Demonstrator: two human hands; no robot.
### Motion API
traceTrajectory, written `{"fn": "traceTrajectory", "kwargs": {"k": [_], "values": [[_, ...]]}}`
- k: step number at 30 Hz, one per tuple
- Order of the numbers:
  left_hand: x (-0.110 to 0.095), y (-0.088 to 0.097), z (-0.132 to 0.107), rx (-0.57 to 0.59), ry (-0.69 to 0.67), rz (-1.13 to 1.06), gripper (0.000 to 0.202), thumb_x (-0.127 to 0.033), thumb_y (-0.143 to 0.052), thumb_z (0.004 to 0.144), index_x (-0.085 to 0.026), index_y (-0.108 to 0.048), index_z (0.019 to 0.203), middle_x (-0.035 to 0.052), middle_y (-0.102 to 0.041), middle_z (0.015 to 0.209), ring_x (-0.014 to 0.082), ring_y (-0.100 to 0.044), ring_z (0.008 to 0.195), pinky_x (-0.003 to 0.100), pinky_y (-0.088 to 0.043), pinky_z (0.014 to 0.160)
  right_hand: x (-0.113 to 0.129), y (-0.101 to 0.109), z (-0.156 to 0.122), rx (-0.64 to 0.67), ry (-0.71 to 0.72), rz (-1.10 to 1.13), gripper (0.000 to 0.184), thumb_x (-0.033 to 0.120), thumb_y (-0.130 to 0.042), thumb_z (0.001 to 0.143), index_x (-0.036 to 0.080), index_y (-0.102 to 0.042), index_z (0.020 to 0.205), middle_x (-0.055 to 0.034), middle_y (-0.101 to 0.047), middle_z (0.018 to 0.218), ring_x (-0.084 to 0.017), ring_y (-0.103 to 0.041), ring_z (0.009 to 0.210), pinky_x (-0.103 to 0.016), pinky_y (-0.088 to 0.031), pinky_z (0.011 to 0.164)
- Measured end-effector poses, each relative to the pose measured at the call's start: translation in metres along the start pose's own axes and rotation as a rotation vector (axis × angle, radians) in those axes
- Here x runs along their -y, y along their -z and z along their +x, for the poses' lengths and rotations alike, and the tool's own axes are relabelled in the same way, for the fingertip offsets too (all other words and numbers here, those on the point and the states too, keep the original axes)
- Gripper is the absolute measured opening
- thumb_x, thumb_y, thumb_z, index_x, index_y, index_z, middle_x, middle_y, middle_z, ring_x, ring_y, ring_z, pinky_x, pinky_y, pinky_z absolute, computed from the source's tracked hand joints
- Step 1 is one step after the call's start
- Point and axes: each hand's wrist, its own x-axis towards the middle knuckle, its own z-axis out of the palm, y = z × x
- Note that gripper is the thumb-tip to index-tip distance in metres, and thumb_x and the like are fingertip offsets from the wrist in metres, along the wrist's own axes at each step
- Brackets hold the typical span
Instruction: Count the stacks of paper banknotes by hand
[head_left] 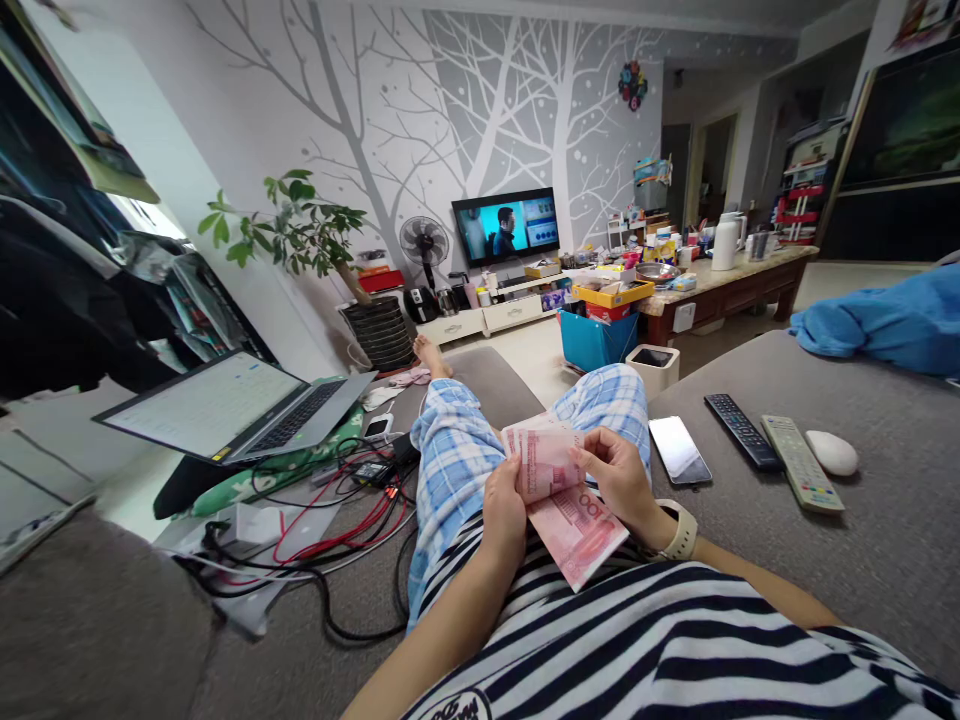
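Several red 100 banknotes [551, 465] are held between my two hands above my lap. My left hand [504, 505] is closed on their left edge, with the thumb lying along the side. At the right, my right hand [619, 478] pinches the upper right corner between thumb and fingers; a pale watch [681, 530] is on that wrist. The upper part of the notes is bent over, and the lower part slants down to the right over my striped shirt [675, 640]. How many notes there are is hidden by the overlap.
Right of my leg, a phone [679, 450], a black remote [742, 432], a beige remote [801, 463] and a white mouse [832, 452] lie on the grey sofa [885, 570]. On the left are an open laptop [300, 415] and tangled cables [330, 545]. Ahead stands a blue bin [596, 342].
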Motion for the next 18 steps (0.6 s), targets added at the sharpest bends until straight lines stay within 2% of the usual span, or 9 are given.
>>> {"fn": "traceTrajectory", "kwargs": {"k": [5,13,18], "values": [[0.0004,0.0014,0.0014,0.087,-0.046,0.017,0.024,-0.037,-0.062,0.071,-0.015,-0.068,0.063,0.0008,-0.066,0.068,0.0144,-0.055,0.064,0.026,-0.047,0.065,-0.0003,0.0009,-0.002,0.013,0.018,-0.002,0.026,0.036,-0.069,0.08,0.02,-0.054,0.067,0.0043,-0.048,0.06,-0.012,-0.041,0.057,-0.025,-0.035,0.054],[-0.0034,0.0021,-0.0047,0.109,-0.128,0.172,0.029,-0.036,-0.054,0.075,-0.017,-0.062,0.054,0.0003,-0.061,0.06,0.0151,-0.051,0.061,0.028,-0.045,0.063,-0.0041,-0.0017,0.0029,-0.012,-0.013,0.005,0.026,0.039,-0.07,0.08,0.019,-0.057,0.07,0.0033,-0.052,0.062,-0.013,-0.044,0.058,-0.026,-0.037,0.054],[-0.0071,0.0006,-0.0061,0.098,-0.101,0.205,0.031,-0.036,-0.051,0.078,-0.017,-0.062,0.055,0.0019,-0.061,0.062,0.0163,-0.051,0.061,0.029,-0.045,0.061,-0.0037,0.0005,0.0001,-0.035,0.045,-0.012,0.024,0.035,-0.07,0.08,0.019,-0.057,0.068,0.0035,-0.051,0.061,-0.012,-0.044,0.057,-0.025,-0.037,0.054]]}}
